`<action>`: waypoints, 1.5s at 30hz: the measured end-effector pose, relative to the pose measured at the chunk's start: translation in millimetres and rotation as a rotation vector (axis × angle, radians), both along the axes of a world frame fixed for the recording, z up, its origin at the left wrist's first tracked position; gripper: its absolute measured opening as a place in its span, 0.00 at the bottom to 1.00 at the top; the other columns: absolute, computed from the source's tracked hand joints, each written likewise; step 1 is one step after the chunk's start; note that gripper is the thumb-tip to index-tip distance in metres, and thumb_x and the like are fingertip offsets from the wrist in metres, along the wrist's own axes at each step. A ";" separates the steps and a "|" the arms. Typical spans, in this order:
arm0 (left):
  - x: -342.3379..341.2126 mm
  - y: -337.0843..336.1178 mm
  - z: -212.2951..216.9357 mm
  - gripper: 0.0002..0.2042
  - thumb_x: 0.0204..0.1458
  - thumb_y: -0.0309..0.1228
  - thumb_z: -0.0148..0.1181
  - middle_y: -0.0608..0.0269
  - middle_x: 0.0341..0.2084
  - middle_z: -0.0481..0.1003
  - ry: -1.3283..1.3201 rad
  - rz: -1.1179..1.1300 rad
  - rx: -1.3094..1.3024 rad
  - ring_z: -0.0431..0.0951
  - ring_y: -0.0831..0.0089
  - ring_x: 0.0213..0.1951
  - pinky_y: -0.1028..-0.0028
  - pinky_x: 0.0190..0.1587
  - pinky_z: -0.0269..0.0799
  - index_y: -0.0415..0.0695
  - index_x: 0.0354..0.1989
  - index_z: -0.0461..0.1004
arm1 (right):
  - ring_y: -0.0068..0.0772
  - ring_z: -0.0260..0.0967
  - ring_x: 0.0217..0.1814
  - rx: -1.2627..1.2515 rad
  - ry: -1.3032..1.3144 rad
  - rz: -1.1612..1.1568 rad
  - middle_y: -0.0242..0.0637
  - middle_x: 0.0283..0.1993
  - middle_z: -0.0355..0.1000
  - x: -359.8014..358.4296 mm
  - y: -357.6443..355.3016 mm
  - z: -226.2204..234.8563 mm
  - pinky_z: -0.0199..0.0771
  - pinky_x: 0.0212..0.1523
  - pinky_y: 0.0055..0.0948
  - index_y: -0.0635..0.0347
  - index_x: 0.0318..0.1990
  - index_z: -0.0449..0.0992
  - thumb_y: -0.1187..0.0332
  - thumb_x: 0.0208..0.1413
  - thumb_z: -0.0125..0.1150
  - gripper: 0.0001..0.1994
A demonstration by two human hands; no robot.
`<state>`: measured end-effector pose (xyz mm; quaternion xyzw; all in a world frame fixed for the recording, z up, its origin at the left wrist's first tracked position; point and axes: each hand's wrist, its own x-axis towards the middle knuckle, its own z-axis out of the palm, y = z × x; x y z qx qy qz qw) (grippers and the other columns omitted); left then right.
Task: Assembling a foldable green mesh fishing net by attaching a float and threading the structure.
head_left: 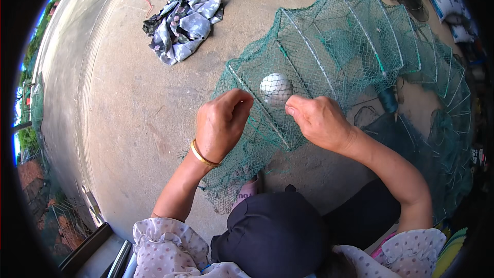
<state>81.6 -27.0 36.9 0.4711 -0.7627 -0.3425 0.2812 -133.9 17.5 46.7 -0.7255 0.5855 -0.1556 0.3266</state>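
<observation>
A long green mesh fish trap [309, 56] with pale rod frames curves across the floor in front of me and round to my right. My left hand [225, 124], with a gold bangle at its wrist, is closed over the mesh close to the nearest rod. To its right, my right hand [321, 123] is closed in a pinch over the same section; whatever lies between its fingertips is too small to make out. Between and just beyond both hands, a round white object [276, 89] shows through the mesh.
A crumpled grey patterned cloth [185, 23] lies on the concrete at the far left. A teal twine spool [388, 101] stands among the netting on the right. White sacks [446, 1] sit at the far right. A pink shoe [248, 190] shows below the net.
</observation>
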 end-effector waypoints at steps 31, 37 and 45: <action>-3.2 -0.1 -2.3 0.04 0.47 0.23 0.59 0.59 0.18 0.74 0.044 -0.010 0.024 0.72 0.78 0.20 0.77 0.25 0.66 0.38 0.31 0.76 | 0.51 0.72 0.28 -0.014 0.020 -0.021 0.48 0.26 0.71 6.0 -4.5 0.9 0.69 0.27 0.41 0.62 0.33 0.72 0.69 0.56 0.52 0.06; -2.1 -13.8 -5.0 0.04 0.48 0.25 0.60 0.65 0.15 0.71 0.062 0.032 0.116 0.68 0.85 0.20 0.79 0.24 0.64 0.37 0.31 0.76 | 0.51 0.72 0.30 -0.173 0.014 0.037 0.47 0.27 0.72 1.7 -9.5 -6.4 0.70 0.27 0.40 0.62 0.34 0.73 0.71 0.55 0.54 0.05; -5.7 -25.3 -26.0 0.03 0.49 0.23 0.60 0.77 0.19 0.69 0.334 0.056 0.352 0.64 0.91 0.22 0.85 0.24 0.59 0.40 0.30 0.73 | 0.33 0.70 0.21 0.025 -0.346 -0.051 0.41 0.21 0.71 4.9 -11.3 -2.0 0.69 0.23 0.30 0.61 0.34 0.75 0.70 0.56 0.52 0.06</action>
